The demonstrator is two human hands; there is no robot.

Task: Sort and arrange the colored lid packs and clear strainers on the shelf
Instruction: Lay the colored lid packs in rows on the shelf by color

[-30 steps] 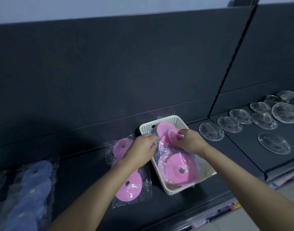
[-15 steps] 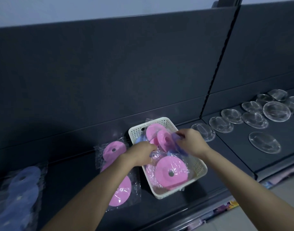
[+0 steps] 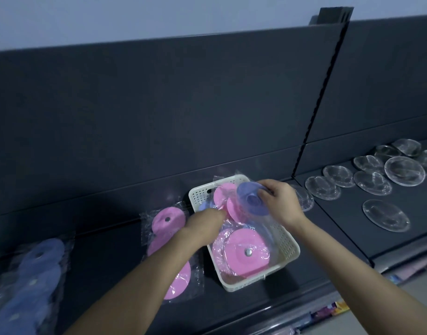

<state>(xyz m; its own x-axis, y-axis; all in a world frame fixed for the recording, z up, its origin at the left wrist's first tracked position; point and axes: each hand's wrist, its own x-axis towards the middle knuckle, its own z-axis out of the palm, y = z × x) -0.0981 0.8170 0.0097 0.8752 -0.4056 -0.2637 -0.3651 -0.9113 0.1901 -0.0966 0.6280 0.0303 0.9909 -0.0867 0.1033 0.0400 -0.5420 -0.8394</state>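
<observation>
In the head view, the right hand is pinching a blue lid pack by its upper end and holding it tilted over the far half of the white basket, its long axis hanging down into the basket. The left hand is reaching in from the left rim, fingers curled down among the pink packs; whether it is gripping one I cannot tell.

The turning relation, as I judge it: the blue stack is lying on the shelf far to the left, well apart from the basket, beyond a pink pack lying just beside the basket's left wall. So the lifted pack is sitting in the farther hand; the left hand is the nearer to that stack.

Counting: one basket; one blue pack held, a sliver of blue showing low in the basket; at least two pink packs inside, one outside; roughly ten clear strainers spread on the right-hand shelf, some overlapping, so the count is uncertain.
</observation>
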